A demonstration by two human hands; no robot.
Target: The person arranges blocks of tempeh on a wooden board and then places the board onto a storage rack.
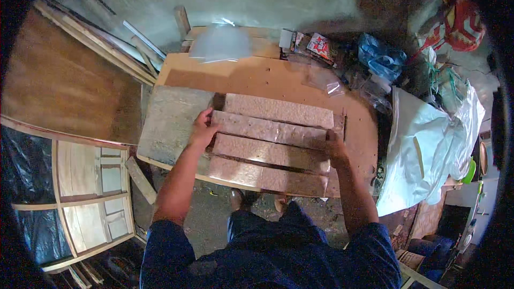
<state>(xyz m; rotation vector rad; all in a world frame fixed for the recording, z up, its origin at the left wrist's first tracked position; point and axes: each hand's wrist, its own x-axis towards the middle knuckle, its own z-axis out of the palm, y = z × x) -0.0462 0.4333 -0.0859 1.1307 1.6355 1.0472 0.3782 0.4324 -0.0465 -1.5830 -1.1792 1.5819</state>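
Note:
Several long, pinkish-beige slabs with a grainy, glossy surface, apparently wrapped in clear film, lie side by side across the table [166,77]. Between my hands is the second slab from the back [267,129], tilted slightly down to the right. My left hand [202,129] is closed on its left end, thumb towards me. At the right end, my right hand [335,149] grips it, its fingers partly hidden in shadow. Just behind lies the farthest slab [278,108]. Nearer to me are a third slab [267,151] and the nearest slab [265,175], close to the table's front edge.
A grey board [168,120] lies left of the slabs. Clear plastic sheets [222,43] rest at the back; small packages [318,48] and a blue plastic bag [380,56] sit at the back right. White plastic sheeting [415,150] hangs at the right. Wooden panels [75,69] stand left.

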